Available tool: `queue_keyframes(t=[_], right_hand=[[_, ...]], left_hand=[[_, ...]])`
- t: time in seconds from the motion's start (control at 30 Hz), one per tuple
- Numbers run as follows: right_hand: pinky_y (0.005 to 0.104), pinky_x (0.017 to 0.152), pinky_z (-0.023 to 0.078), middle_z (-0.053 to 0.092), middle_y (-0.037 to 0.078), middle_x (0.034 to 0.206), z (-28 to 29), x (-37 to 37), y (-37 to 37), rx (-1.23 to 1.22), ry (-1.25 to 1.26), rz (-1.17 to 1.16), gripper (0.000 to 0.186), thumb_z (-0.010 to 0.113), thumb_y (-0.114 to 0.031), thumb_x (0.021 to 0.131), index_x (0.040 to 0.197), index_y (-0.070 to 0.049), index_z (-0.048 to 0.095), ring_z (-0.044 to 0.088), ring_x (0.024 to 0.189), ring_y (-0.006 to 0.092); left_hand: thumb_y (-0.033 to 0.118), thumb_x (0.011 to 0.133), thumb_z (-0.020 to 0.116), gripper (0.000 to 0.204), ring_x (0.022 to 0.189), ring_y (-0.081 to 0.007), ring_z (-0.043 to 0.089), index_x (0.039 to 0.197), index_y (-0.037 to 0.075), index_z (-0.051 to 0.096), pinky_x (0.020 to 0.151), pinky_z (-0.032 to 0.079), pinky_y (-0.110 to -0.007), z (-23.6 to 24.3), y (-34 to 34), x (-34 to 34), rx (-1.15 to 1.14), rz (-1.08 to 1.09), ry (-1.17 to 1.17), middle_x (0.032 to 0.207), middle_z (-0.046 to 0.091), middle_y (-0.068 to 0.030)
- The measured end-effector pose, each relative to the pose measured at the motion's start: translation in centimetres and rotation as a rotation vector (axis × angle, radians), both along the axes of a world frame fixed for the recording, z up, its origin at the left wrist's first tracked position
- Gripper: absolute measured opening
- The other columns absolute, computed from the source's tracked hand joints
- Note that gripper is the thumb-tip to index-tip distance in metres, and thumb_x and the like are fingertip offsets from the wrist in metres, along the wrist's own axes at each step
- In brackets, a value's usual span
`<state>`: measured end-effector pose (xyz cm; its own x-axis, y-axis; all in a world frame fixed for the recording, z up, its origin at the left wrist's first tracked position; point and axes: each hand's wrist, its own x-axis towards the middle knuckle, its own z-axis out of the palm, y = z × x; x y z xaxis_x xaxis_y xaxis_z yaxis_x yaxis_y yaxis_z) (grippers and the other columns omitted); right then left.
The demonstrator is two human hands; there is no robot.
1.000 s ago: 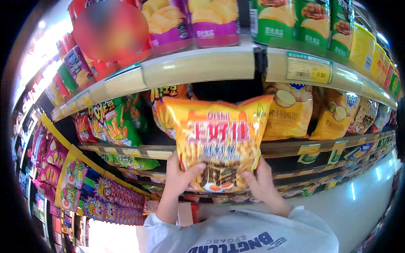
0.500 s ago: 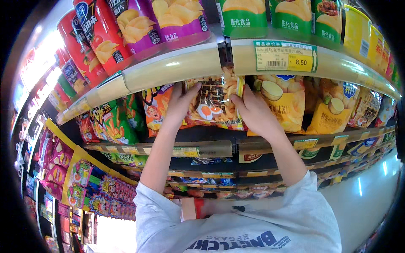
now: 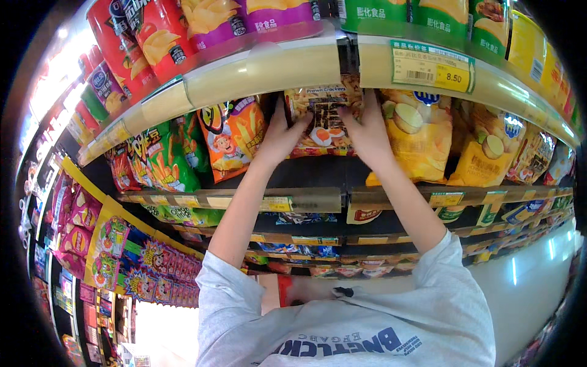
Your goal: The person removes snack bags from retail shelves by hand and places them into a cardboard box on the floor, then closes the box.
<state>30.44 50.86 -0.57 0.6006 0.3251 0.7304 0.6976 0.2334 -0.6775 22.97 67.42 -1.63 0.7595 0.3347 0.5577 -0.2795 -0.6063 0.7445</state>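
My left hand (image 3: 282, 136) and my right hand (image 3: 368, 136) grip a brown and yellow snack bag (image 3: 323, 136) from its two sides, thumbs on its front. The bag's front shows fried strips and a halved egg. It is upright, partly inside the shelf, with its top close under the shelf edge above. My fingers behind the bag are hidden. Beside my left hand stands an orange snack bag (image 3: 229, 137). A yellow bag of potato chips (image 3: 417, 134) stands next to my right hand.
The upper shelf's edge (image 3: 244, 74) runs just above my hands, with chip cans (image 3: 160, 37) on that shelf. Below lies the lip of the bags' shelf (image 3: 306, 200). Green snack bags (image 3: 162, 156) stand at the left. Hanging packets (image 3: 165, 269) are at the lower left.
Both hands have pushed the snack bag farther back into the shelf, and it sits more upright between them. The orange bag at the left shows more fully. The view has shifted slightly.
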Motion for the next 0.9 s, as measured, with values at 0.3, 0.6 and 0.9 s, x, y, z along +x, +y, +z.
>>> queue_keyframes(t=[0.3, 0.6, 0.9], right_hand=[[0.0397, 0.073, 0.046, 0.058, 0.015, 0.095, -1.0, -4.9, -1.1, -0.671, -0.528, -0.163, 0.035, 0.057, -0.024, 0.076, 0.102, -0.001, 0.051, 0.057, 0.083, 0.031], [0.0404, 0.085, 0.038, 0.051, 0.015, 0.108, -1.2, -8.3, 1.2, -0.597, -0.64, -0.2, 0.047, 0.059, -0.024, 0.076, 0.116, -0.004, 0.047, 0.049, 0.097, 0.0308], [0.0335, 0.061, 0.041, 0.059, 0.008, 0.077, -7.2, -20.0, 10.3, -0.508, -0.522, 0.996, 0.023, 0.064, -0.012, 0.07, 0.092, -0.005, 0.061, 0.055, 0.069, 0.0247]], left_hand=[[0.031, 0.075, 0.062, 0.084, 0.117, -0.0327, 0.036, 0.132, -0.007, 0.013, 0.096, 0.031, -0.037, 0.0, -0.6, -5.7, -0.009, 0.037, 0.091, 0.123, 0.036, -0.0291], [0.013, 0.081, 0.055, 0.052, 0.116, -0.0244, 0.042, 0.126, -0.003, 0.034, 0.097, 0.03, -0.036, -1.7, -0.5, -18.7, -0.103, -0.316, 0.117, 0.123, 0.045, -0.0159], [0.013, 0.085, 0.05, 0.038, 0.101, -0.0168, 0.051, 0.121, 0.002, 0.043, 0.087, 0.04, -0.03, -14.1, 3.4, -31.5, -0.742, -0.019, 0.073, 0.106, 0.057, -0.0108]])
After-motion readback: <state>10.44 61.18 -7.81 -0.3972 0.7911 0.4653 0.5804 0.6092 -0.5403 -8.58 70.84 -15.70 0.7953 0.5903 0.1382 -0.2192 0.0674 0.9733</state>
